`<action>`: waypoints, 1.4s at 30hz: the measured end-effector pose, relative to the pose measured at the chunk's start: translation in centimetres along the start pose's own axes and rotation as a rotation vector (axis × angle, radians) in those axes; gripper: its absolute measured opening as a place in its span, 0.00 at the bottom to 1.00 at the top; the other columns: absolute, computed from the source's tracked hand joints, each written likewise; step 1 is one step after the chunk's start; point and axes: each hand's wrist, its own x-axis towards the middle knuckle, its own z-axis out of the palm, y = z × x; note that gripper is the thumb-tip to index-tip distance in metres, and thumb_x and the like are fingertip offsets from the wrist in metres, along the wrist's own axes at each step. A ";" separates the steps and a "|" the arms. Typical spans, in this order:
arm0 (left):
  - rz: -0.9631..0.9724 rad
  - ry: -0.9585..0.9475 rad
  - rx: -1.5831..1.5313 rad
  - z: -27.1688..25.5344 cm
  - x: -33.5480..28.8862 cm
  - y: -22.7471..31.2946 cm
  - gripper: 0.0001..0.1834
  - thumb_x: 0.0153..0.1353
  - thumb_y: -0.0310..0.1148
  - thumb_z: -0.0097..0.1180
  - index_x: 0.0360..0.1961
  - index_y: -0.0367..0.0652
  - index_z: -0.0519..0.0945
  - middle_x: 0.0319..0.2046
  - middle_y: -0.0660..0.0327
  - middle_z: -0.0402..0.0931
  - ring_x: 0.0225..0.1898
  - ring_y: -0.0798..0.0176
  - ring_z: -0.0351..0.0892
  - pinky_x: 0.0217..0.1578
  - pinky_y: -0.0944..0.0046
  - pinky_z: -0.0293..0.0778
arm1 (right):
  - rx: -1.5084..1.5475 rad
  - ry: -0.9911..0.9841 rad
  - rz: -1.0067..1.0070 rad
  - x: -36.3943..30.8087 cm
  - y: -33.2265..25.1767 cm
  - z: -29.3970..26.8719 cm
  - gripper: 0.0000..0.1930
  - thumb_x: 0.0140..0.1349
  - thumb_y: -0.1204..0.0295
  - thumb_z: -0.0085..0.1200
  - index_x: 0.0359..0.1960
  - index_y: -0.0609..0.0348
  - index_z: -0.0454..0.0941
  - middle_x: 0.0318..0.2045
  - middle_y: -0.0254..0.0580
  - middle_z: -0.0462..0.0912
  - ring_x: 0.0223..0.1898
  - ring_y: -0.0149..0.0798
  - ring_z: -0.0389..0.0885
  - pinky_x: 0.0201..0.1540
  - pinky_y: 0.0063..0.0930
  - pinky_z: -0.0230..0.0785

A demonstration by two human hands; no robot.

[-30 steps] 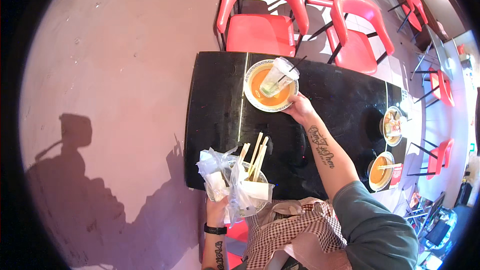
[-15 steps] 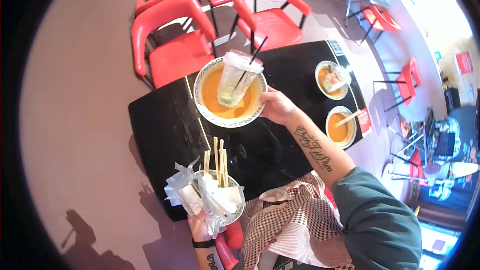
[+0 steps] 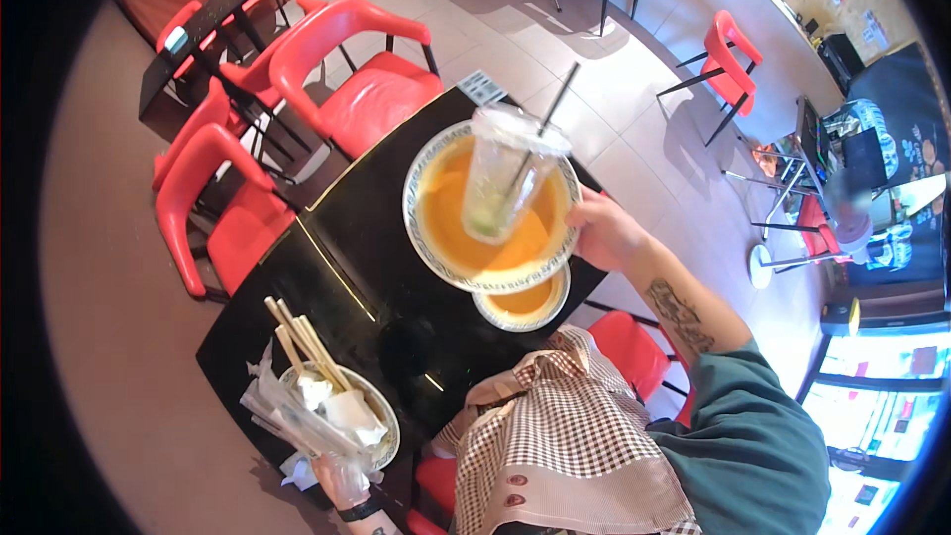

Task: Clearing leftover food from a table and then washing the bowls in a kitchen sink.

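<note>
My right hand (image 3: 606, 230) is closed on the rim of a patterned bowl (image 3: 428, 253) of orange soup, raised above the black table. A clear plastic cup (image 3: 495, 188) with a lid and black straw (image 3: 561, 99) stands tilted in that soup. Partly hidden beneath is another bowl (image 3: 525, 309) with orange soup. At the table's near left, my left hand (image 3: 342, 481) grips a bowl (image 3: 388, 418) together with crumpled plastic wrappers (image 3: 280, 404). Several wooden chopsticks (image 3: 309, 339) and white napkins (image 3: 354, 416) rest in this bowl.
The black table (image 3: 347, 208) fills the middle. Red chairs (image 3: 362, 89) line its far side, and another red chair (image 3: 634, 352) sits close by my right. A dark table (image 3: 203, 30) stands at the far left. A patterned card (image 3: 481, 88) lies at the table's far corner.
My view has swung to the right. The soup bowl with the cup is now over the table's right end, covering part of another bowl. Both hands keep their hold.
</note>
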 end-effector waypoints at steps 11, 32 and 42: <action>-0.550 -0.002 -1.160 9.0 5.1 24.2 0.25 0.65 0.36 0.58 0.60 0.36 0.73 0.52 0.58 0.79 0.49 0.62 0.80 0.48 0.62 0.77 | 0.086 0.181 -0.189 -11.7 -8.7 -20.4 0.34 0.55 0.76 0.48 0.67 0.65 0.63 0.60 0.47 0.76 0.61 0.44 0.75 0.66 0.40 0.66; -0.302 -0.544 -0.951 40.8 14.6 64.3 0.14 0.62 0.25 0.49 0.46 0.33 0.82 0.42 0.57 0.82 0.41 0.64 0.83 0.38 0.64 0.80 | 0.534 0.638 -0.616 -31.6 -19.5 -52.0 0.32 0.55 0.69 0.49 0.64 0.67 0.68 0.59 0.51 0.78 0.59 0.50 0.77 0.67 0.43 0.66; -0.119 -1.068 -0.817 63.7 9.5 94.3 0.17 0.69 0.32 0.55 0.54 0.34 0.77 0.40 0.60 0.81 0.38 0.63 0.83 0.38 0.64 0.81 | 0.765 0.847 -0.925 -47.1 -26.0 -65.2 0.31 0.53 0.75 0.46 0.63 0.65 0.67 0.58 0.48 0.78 0.59 0.46 0.77 0.65 0.40 0.68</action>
